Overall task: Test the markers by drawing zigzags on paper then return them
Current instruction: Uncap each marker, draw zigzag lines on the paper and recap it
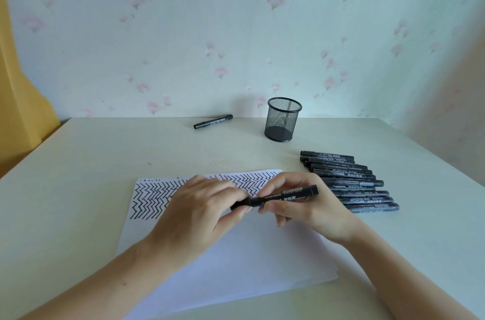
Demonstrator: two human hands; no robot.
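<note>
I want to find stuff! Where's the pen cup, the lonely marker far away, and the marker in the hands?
pen cup [282, 120]: head view, on its mesh wall.
lonely marker [213, 121]: head view, mid-barrel.
held marker [301, 192]: head view, on the barrel between the fingers and its right end.

Soft, even daylight fills the scene, bright but without glare. Faint, diffuse shadows fall beneath the hands on the paper [236, 254] and beside the mesh pen cup [284, 119]. Wide-angle distortion bows the surface [91, 162] edges and the wallpaper [236, 18] corners. Focus is slightly soft throughout, with mild blur on distant print
</note>
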